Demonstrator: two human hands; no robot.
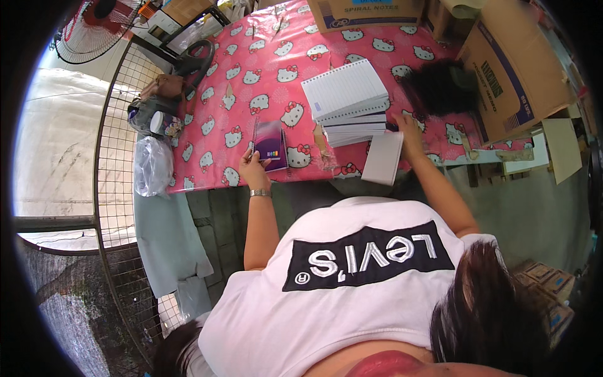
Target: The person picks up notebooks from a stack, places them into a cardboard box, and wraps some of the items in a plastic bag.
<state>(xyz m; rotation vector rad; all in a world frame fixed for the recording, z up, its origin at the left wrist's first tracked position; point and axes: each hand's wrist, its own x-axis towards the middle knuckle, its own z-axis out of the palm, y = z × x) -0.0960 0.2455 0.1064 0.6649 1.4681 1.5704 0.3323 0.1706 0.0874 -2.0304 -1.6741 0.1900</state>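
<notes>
At the near edge of the table (267, 66), on a pink cloth printed with white cat faces and red bows, my left hand (254, 168) has hold of a small purple notebook (270, 143). My fingers are mostly closed around its near left corner, with the thumb up on the cover. The notebook lies flat just inside the table edge, its wire spiral along the left side. I wear a metal watch (260, 193) on that wrist.

To the right of it, and apart from it, rises a stack of notebooks (348, 100). The top ones lie open on ruled white pages, fanned a little out of line, with their spirals showing. My right hand (411, 137) is beside the near right side of this stack, back of the hand up and fingers partly bent. The fingertips are hard to make out, so I cannot tell whether they grip anything. Just left of that hand, a plain white pad (382, 158) sticks out past the table edge toward me.

Beyond my right hand sits a dark, furry-looking shape (443, 88) that I cannot make out, next to a big cardboard box (537, 53). Another box (370, 24) stands at the far side. Over on the left are a white cup (165, 124) and a clear plastic bag (152, 164).
</notes>
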